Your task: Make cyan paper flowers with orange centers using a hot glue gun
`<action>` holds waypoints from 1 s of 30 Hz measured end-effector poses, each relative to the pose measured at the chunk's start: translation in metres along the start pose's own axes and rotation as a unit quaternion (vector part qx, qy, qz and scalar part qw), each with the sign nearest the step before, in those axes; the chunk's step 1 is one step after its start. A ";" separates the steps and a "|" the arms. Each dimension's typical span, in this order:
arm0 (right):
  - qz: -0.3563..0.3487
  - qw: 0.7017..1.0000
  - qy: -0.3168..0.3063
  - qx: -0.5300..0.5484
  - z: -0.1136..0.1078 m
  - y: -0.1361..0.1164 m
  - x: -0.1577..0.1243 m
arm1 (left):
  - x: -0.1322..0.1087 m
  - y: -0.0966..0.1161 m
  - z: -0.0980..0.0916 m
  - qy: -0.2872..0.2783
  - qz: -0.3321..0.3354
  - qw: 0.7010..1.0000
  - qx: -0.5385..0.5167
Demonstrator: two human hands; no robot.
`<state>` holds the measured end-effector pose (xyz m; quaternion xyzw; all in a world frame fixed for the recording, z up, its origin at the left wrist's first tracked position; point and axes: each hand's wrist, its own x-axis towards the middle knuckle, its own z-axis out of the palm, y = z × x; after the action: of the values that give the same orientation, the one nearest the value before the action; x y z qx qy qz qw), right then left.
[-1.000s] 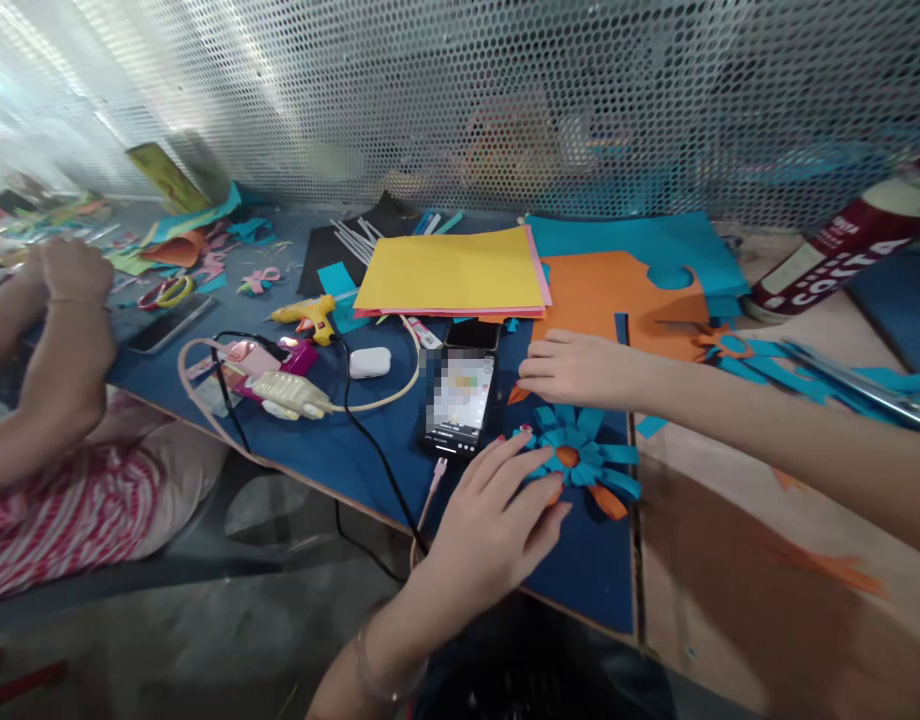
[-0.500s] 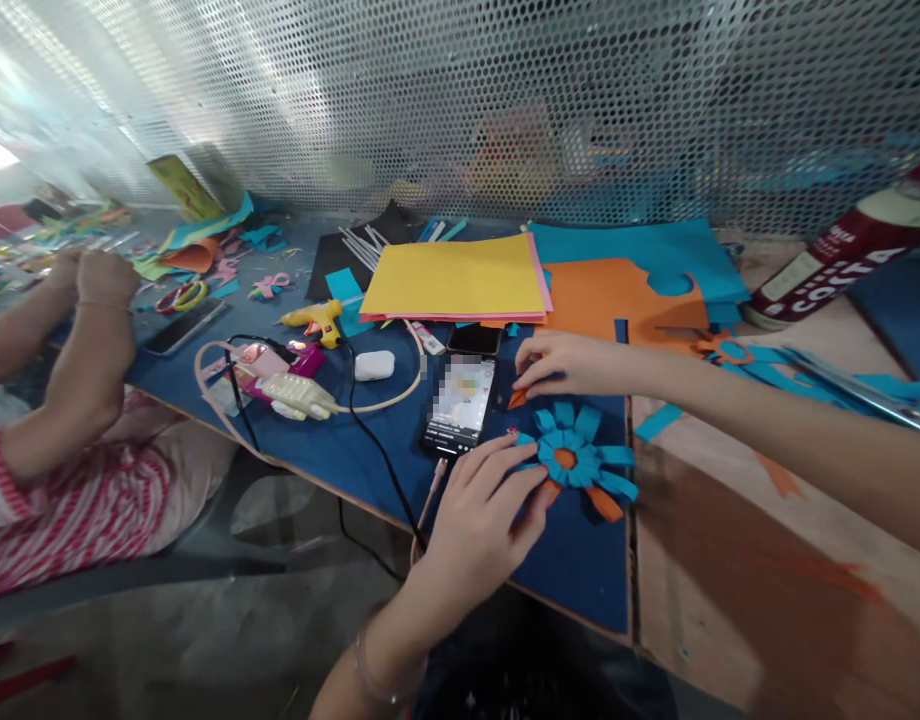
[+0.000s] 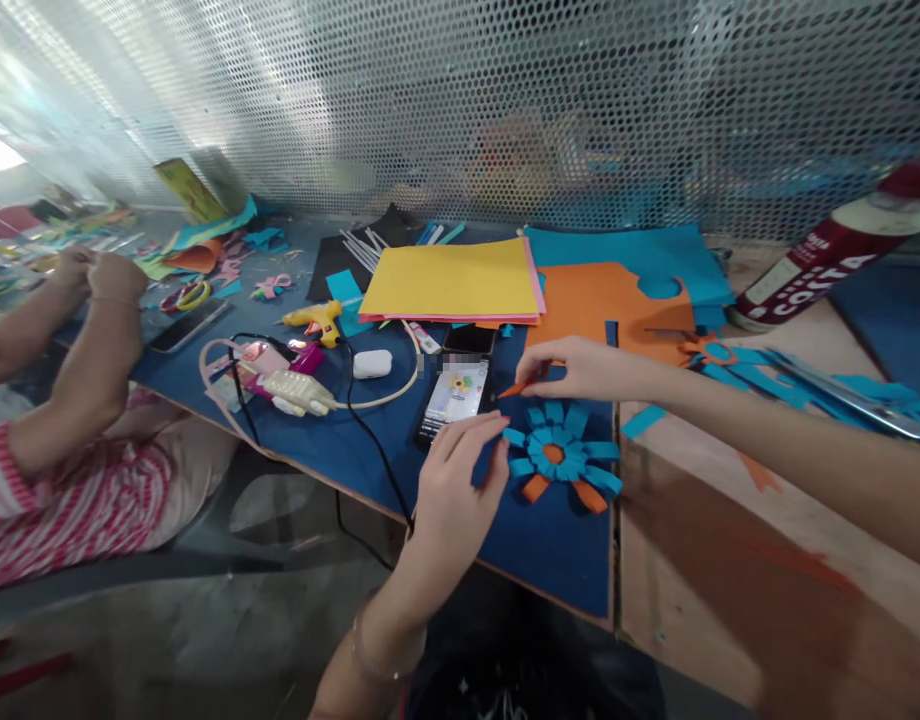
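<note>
the left hand [image 3: 452,500] is by the near edge of the blue flat table [image 3: 542,570], its fingers bent and its thumb held apart from them. just beside its fingertips, the round blue and orange paper flower [image 3: 554,455] lies toward the table's near right corner. left of the flower is a black phone [image 3: 456,390] with a lit screen. past the flower, the right hand [image 3: 539,375] pinches a small pointed orange paper piece [image 3: 511,390]. toward the far edge lie flat yellow paper sheets [image 3: 452,275].
</note>
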<state>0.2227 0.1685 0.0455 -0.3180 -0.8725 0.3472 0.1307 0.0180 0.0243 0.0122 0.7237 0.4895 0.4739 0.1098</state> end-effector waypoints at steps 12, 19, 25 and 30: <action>0.060 0.986 0.013 0.154 -0.002 -0.067 -0.041 | 0.015 0.010 0.007 -0.007 -0.012 0.999 -0.047; 0.116 0.962 0.031 0.245 0.003 -0.082 -0.066 | 0.008 0.018 0.006 0.037 0.114 0.993 -0.016; 0.106 0.977 0.125 0.137 0.013 -0.084 -0.086 | 0.000 0.031 0.011 0.023 0.006 0.994 -0.102; 0.074 0.974 0.188 0.104 0.033 -0.083 -0.096 | -0.003 0.042 0.015 -0.065 -0.182 0.937 -0.291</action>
<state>0.2432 0.0431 0.0778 -0.4261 -0.7653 0.3786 0.2989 0.0551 0.0055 0.0285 0.5875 0.4453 0.5195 0.4321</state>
